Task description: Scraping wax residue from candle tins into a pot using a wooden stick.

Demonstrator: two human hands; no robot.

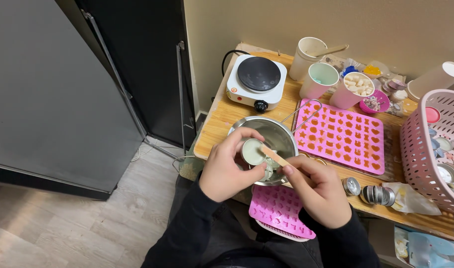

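Head view: the left hand [226,171] is gripping a small round tin [252,152], tilting it over the steel pot [266,134] so any spill is landing inside. The right hand [320,191] is pinching a wooden stick [275,156], scraping into the tin.

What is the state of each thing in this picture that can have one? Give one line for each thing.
Small round tin: held tilted over the pan, pale filling inside.
Wooden stick: held, tip at the tin.
Left hand: closed round the tin.
Right hand: gripping the stick.
Steel pan: on the table, off the hotplate.
Hotplate: nothing on it.
Pink mould: flat, cavities filled orange.
Pink cup: upright, full of white chunks.
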